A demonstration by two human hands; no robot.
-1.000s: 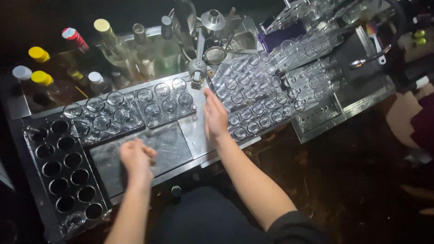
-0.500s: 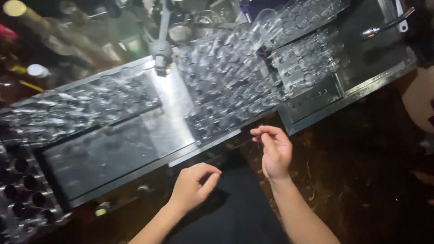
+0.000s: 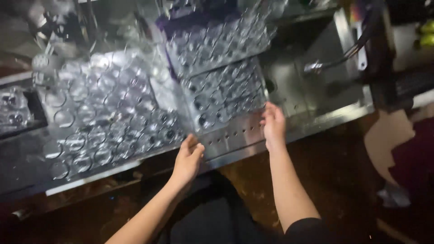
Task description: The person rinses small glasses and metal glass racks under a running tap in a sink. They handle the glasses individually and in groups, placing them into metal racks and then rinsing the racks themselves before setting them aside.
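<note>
A perforated metal tray (image 3: 230, 138) carrying several clear small glasses (image 3: 224, 97) sits on the steel counter in front of me. My left hand (image 3: 187, 158) grips the tray's front left corner, fingers curled over its edge. At the front right corner my right hand (image 3: 273, 124) holds the tray, fingers lying along its side. Both forearms reach up from the bottom of the view.
Left of the tray, many upturned clear glasses (image 3: 104, 113) stand in rows on the steel counter (image 3: 27, 158). Behind it is another rack of glasses (image 3: 217, 45). A steel sink (image 3: 316, 86) with a curved tap (image 3: 334, 61) lies to the right. The floor below is dark.
The view has swung right along the counter. Both hands were off the counter, in the air; they have now come forward and taken the tray's front corners.
</note>
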